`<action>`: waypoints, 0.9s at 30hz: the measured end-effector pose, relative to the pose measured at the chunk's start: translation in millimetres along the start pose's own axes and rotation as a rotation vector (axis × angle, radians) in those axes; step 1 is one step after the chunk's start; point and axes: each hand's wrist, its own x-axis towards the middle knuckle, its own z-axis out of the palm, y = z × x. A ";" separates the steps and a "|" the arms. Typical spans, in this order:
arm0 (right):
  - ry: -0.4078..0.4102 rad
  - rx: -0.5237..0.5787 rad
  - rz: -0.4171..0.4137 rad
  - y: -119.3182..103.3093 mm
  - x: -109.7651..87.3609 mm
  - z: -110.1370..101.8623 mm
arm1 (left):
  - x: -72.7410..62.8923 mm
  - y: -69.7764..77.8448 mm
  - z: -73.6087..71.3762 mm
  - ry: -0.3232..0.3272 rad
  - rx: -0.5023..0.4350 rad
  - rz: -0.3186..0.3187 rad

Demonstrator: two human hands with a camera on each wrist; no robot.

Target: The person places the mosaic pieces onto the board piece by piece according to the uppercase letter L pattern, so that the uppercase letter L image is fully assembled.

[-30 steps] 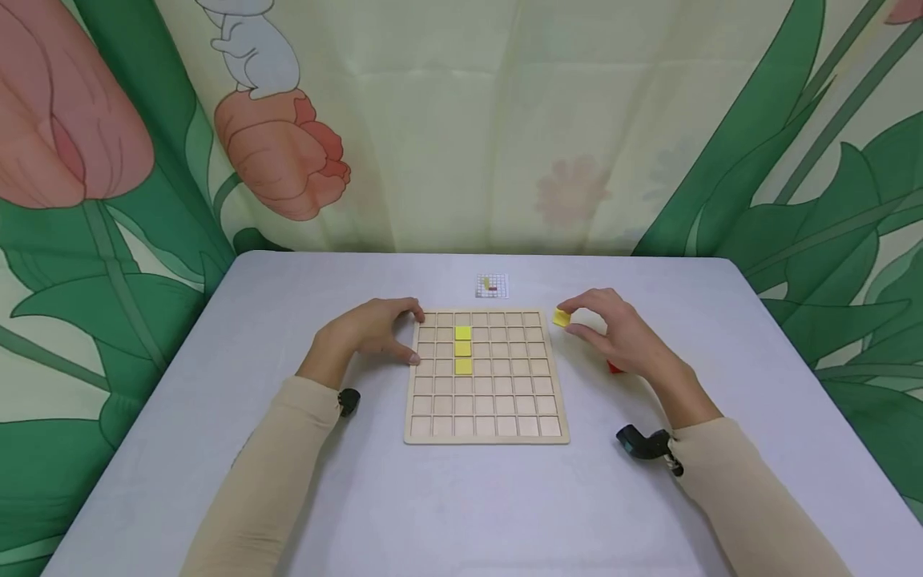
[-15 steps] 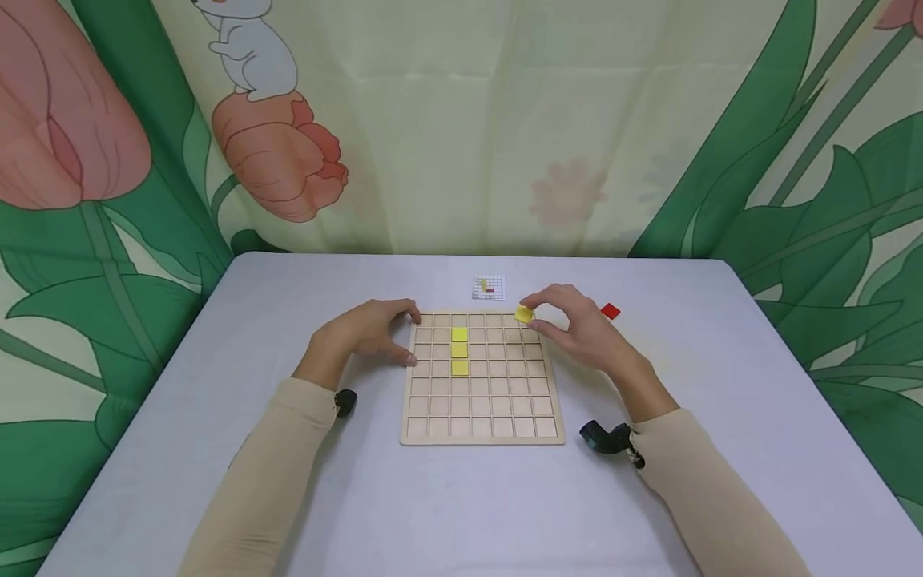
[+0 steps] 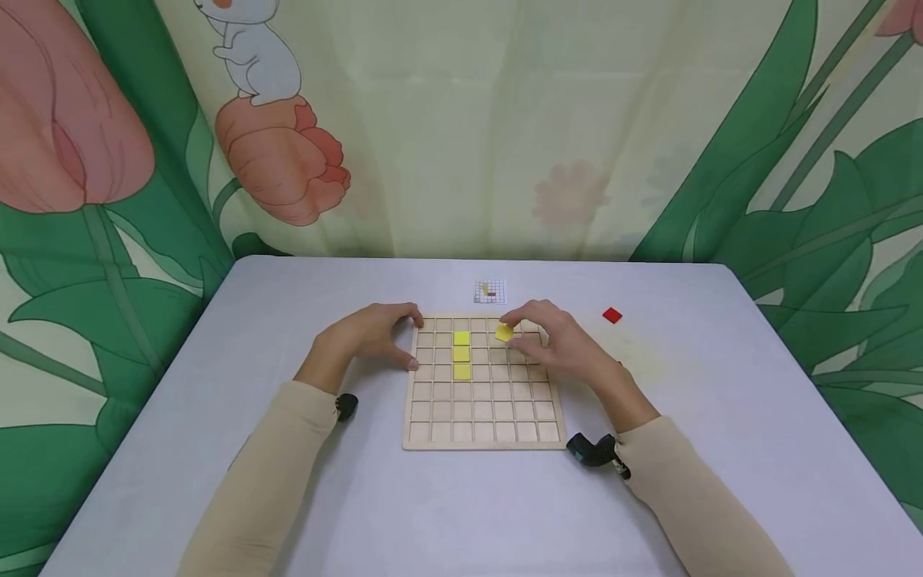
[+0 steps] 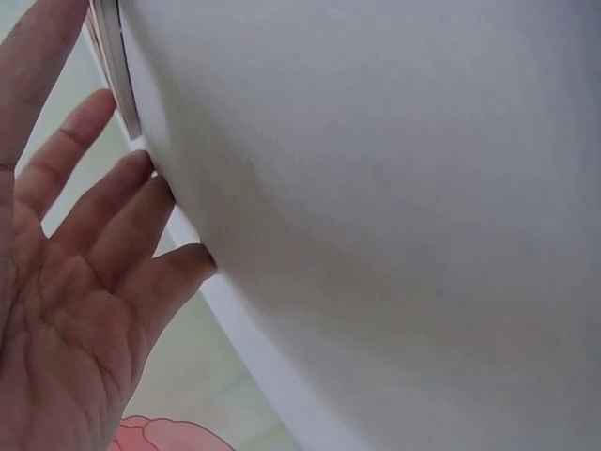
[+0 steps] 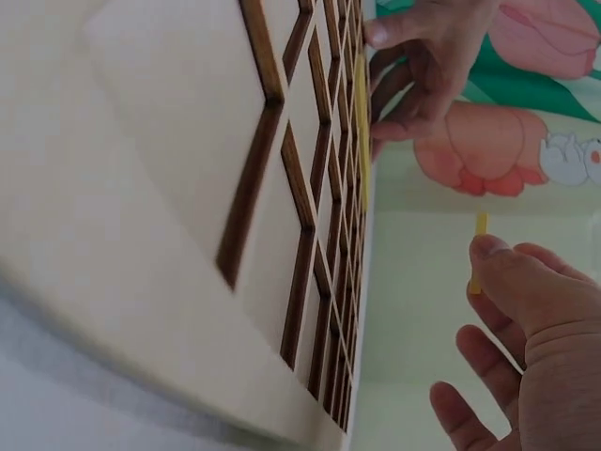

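My right hand (image 3: 555, 340) pinches a yellow square tile (image 3: 504, 332) between thumb and fingers, over the upper right part of a wooden grid board (image 3: 485, 441). In the right wrist view, the tile (image 5: 482, 224) is seen edge-on above the board, while the other fingers spread loosely. Three yellow tiles (image 3: 461, 355) lie in a column on the left side of the grid. My left hand (image 3: 371, 328) rests its thumb and forefinger, spread apart, against the board's left edge; its fingers (image 4: 122, 221) are extended in the left wrist view.
A red tile (image 3: 612, 316) lies on the white table (image 3: 476, 513) right of the board. Another bit of red shows by my right wrist, mostly hidden. Behind the board lies a small card (image 3: 490, 292) printed with a grid and coloured squares. A patterned curtain (image 3: 447, 144) hangs behind.
My right hand has carried the yellow tile leftward from beside the board to above its grid. A red tile came into view behind it. The left hand stays at the board's edge.
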 end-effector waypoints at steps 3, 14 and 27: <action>-0.017 0.010 -0.007 -3.3 2.9 6.2 | -1.5 -1.6 2.6 -0.005 0.005 -0.005; -0.101 0.025 -0.039 -16.3 8.1 18.3 | 1.9 0.6 0.3 -0.007 0.013 0.004; -0.205 -0.012 -0.017 -31.2 8.3 34.4 | 2.8 -0.6 2.7 -0.007 0.017 0.003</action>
